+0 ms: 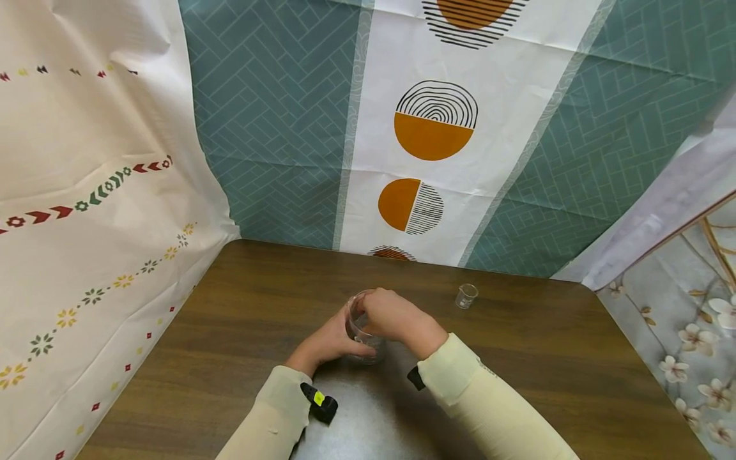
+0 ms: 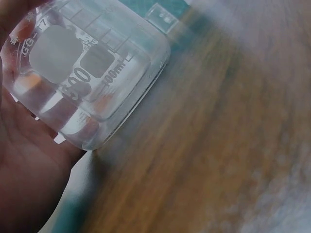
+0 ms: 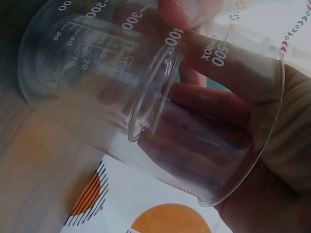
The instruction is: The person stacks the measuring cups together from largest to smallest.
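Note:
A large clear glass beaker [image 1: 368, 350], printed with a 500 scale, is tilted over the table. My left hand [image 1: 335, 338] grips it round the side, as the left wrist view also shows at the large beaker's wall [image 2: 131, 19]. Nested inside, low down, is a smaller graduated beaker [image 3: 92, 63]. My right hand [image 1: 397, 316] reaches in through the large beaker's mouth. Behind the glass, its fingers [image 3: 209, 99] curl at the small beaker's rim and appear to hold it. One fingertip [image 3: 182, 9] lies against the outer glass; whose it is, I cannot tell.
A tiny glass beaker [image 1: 466, 296] stands alone at the back right of the brown wooden table [image 1: 259, 281]. Patterned cloths [image 1: 276, 128] hang behind and at both sides. Light reflects off the tabletop in front of the hands.

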